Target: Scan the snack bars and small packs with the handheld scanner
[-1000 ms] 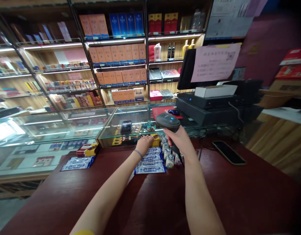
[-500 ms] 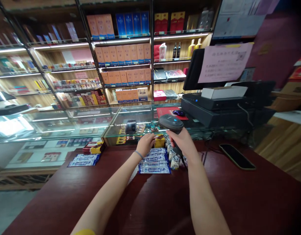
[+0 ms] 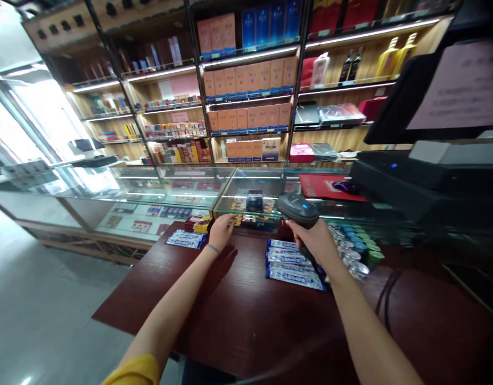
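My left hand [image 3: 221, 232] reaches to the foot of the glass display case, its fingertips at a small stack of yellow-and-dark bar packs [image 3: 235, 220]. Whether it grips them, I cannot tell. My right hand [image 3: 315, 240] is shut around the handle of a black handheld barcode scanner [image 3: 298, 210], whose head points toward the case. Below that hand, overlapping blue-and-white flat packets [image 3: 290, 262] lie on the dark red wooden counter [image 3: 238, 310]. A second group of these packets [image 3: 185, 240] lies further left, beside a stack of chocolate bars [image 3: 197, 224].
Several small bottles with coloured caps [image 3: 351, 251] stand right of my right hand. A black register with a mouse on a red mat [image 3: 326, 185] sits behind them. Shelves of boxed goods [image 3: 246, 80] rise behind the glass case [image 3: 170, 198]. A pale floor [image 3: 41, 299] lies left of the counter.
My head has turned left, shifting the whole scene rightward and bringing more floor into view. The phone has left the frame. My right hand still holds the scanner, and my left hand stays at the case.
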Tool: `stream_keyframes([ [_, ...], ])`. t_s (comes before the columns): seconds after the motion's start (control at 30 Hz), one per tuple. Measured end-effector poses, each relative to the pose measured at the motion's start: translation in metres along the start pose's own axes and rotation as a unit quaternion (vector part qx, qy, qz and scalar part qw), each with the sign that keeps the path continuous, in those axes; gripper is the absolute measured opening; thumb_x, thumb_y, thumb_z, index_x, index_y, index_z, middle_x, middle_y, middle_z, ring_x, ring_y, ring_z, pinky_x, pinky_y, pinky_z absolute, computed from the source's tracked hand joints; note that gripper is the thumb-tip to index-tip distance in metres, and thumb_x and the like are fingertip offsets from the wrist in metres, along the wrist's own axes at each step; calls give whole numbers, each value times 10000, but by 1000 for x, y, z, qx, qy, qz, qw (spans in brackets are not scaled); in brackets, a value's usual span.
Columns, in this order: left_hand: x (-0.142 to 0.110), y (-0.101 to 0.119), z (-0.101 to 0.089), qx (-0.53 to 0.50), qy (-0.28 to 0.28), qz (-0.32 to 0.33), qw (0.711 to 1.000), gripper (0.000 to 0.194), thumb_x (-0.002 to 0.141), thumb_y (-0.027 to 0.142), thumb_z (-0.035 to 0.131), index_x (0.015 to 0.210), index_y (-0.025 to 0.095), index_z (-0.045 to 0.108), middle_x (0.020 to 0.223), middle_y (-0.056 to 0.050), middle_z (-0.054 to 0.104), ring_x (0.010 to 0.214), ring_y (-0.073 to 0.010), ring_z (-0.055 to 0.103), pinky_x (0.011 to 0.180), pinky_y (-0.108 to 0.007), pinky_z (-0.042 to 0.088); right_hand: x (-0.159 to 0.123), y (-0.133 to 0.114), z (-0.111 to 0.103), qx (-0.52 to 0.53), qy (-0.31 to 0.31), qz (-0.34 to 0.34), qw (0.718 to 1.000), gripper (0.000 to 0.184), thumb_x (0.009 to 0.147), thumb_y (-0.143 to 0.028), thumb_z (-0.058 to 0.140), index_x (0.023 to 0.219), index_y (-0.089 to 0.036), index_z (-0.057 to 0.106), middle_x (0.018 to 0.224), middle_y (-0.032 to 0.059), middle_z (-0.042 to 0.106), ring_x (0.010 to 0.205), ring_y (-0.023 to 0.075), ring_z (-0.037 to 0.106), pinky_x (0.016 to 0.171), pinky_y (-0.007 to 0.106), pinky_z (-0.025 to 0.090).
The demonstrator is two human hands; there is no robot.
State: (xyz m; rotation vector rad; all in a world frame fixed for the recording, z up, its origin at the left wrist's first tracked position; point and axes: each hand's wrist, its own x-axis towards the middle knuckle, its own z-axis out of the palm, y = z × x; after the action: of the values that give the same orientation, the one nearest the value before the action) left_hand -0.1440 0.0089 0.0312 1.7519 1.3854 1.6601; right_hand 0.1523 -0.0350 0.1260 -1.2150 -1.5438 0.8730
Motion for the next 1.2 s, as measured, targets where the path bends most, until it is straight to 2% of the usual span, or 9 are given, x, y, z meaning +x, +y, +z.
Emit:
stream_keyframes([
  [0.27, -6, -50, -89, 221, -13, 28, 975, 270, 825, 213, 643, 1083, 262, 707, 1123, -107, 668, 1156, -306, 564, 1111, -474, 368, -9, 13, 54, -58, -57, -20, 996, 310, 767, -458, 647, 950, -209, 625, 520, -21, 605, 451, 195, 573, 542, 330, 471],
  [0.5, -10, -80, -117, 350, -25, 107, 930, 341, 851, 262, 641, 1190, 284, 667, 1310, -116, 610, 1297, -308, 498, 1135, -491, 351, -20, 30, 87, -109, -106, -40, 988, 492, 754, -405, 638, 1197, -193, 614, 781, 45, 729, 774, 254, 708, 662, 338, 522],
  [0.7, -9, -80, -120, 523, -146, 43, 838, 479, 931, 177, 482, 1400, 257, 539, 1451, -122, 521, 1326, -304, 460, 1111, -490, 367, -21, 37, 94, -123, -113, -20, 986, 529, 752, -402, 636, 1236, -191, 605, 918, 79, 745, 852, 265, 706, 741, 362, 525],
  [0.77, -9, -75, -122, 528, -151, 59, 834, 447, 944, 174, 468, 1368, 274, 569, 1401, -110, 567, 1285, -285, 500, 1089, -455, 398, -20, 38, 93, -119, -112, -24, 986, 525, 751, -400, 635, 1232, -192, 607, 953, 83, 745, 871, 265, 705, 768, 371, 526],
  [0.87, -13, -68, -124, 496, -135, 77, 854, 405, 936, 157, 488, 1285, 306, 631, 1309, -87, 639, 1225, -264, 558, 1051, -415, 439, -18, 37, 91, -109, -110, -23, 988, 536, 744, -402, 637, 1236, -191, 603, 938, 82, 746, 870, 270, 707, 736, 363, 532],
  [0.97, -24, -57, -116, 421, -69, 76, 902, 428, 928, 140, 502, 1313, 293, 608, 1272, -84, 670, 1182, -247, 604, 1017, -368, 461, -17, 35, 87, -104, -95, -33, 990, 532, 746, -419, 639, 1220, -178, 612, 939, 94, 746, 895, 280, 710, 720, 361, 536],
  [1.07, -34, -44, -93, 308, 33, 30, 950, 334, 945, 214, 520, 1260, 240, 625, 1144, -110, 714, 1033, -242, 669, 900, -324, 503, -16, 34, 85, -95, -70, -49, 992, 513, 755, -436, 643, 1196, -175, 621, 987, 106, 744, 956, 285, 704, 763, 371, 538],
  [1.13, -39, -35, -69, 198, 128, -27, 971, 236, 952, 266, 528, 1155, 229, 644, 1083, -104, 712, 998, -240, 668, 883, -335, 506, -15, 33, 83, -83, -62, -57, 993, 494, 762, -442, 645, 1181, -181, 618, 1009, 104, 742, 978, 282, 700, 791, 375, 534],
  [1.2, -43, -26, -43, 31, 214, -114, 970, 121, 927, 311, 582, 979, 215, 631, 955, -76, 698, 907, -213, 667, 837, -328, 527, -15, 32, 82, -80, -57, -61, 993, 479, 765, -443, 649, 1173, -196, 604, 1004, 91, 740, 955, 274, 702, 799, 375, 528],
])
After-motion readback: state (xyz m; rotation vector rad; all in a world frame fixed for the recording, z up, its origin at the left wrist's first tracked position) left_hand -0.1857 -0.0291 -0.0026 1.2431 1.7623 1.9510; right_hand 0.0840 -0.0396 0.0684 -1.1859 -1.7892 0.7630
